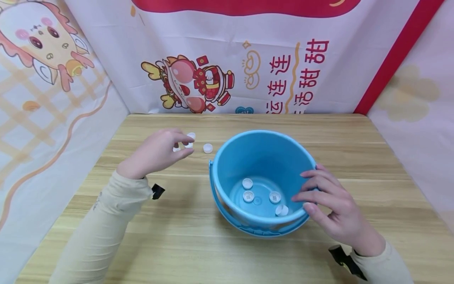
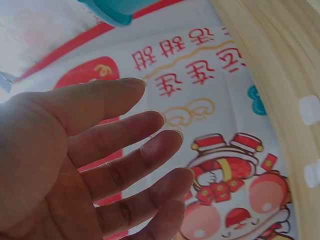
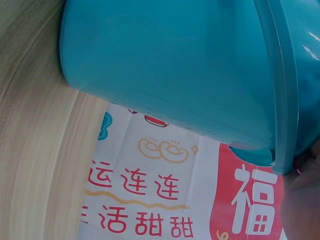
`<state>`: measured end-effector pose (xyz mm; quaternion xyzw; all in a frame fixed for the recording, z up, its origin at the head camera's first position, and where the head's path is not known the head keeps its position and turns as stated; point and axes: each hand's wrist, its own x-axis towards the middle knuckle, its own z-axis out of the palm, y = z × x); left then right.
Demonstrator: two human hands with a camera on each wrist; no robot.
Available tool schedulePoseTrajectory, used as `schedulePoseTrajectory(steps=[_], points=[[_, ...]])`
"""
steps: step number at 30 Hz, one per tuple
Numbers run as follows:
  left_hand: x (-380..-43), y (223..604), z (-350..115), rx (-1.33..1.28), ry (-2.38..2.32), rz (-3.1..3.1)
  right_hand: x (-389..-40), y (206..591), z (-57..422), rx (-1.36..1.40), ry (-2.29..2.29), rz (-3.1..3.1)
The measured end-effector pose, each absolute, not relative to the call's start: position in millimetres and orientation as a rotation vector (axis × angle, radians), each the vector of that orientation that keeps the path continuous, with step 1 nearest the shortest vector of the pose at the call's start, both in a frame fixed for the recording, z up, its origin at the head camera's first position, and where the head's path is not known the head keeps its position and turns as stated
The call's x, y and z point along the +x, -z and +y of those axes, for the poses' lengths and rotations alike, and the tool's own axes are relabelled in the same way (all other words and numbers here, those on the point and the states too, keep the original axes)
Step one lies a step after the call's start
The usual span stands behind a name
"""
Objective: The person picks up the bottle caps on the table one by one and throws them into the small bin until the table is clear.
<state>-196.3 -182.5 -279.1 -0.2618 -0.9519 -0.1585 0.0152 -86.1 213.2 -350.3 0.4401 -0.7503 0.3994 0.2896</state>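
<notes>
Several white bottle caps point(image 1: 207, 148) lie on the table left of a blue bucket point(image 1: 260, 150). Just over that group hovers my left hand point(image 1: 161, 152), partly covering some caps; its fingers are loosely bent and hold nothing in the left wrist view, where two caps point(image 2: 311, 110) show at the right edge. My right hand point(image 1: 333, 201) grips the bucket's right rim, fingers reaching over it. In the right wrist view only a bit of that hand point(image 3: 302, 200) shows beside the rim. More white caps point(image 1: 248, 196) rest on the bucket's floor.
The bucket's handle point(image 1: 244, 228) hangs down along its near side. Wooden table point(image 1: 184, 244) surface stretches around the bucket. A printed cloth point(image 1: 220, 35) hangs behind the table, with further cloths at the left and right sides.
</notes>
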Motion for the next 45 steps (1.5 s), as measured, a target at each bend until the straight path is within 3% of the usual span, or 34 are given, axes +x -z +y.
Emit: schedulePoseTrajectory(steps=[15,31,45], points=[[-247,330,-200,-0.676,0.601,-3.184,-86,349,212,1.188,-1.06,-1.985],[-304,379,-162,-0.632,0.695,-3.239,-87,349,211,1.195,-1.061,-1.964],[-313,399,-145,-0.563,0.735,-3.282,-86,350,213,1.186,-1.069,-1.985]])
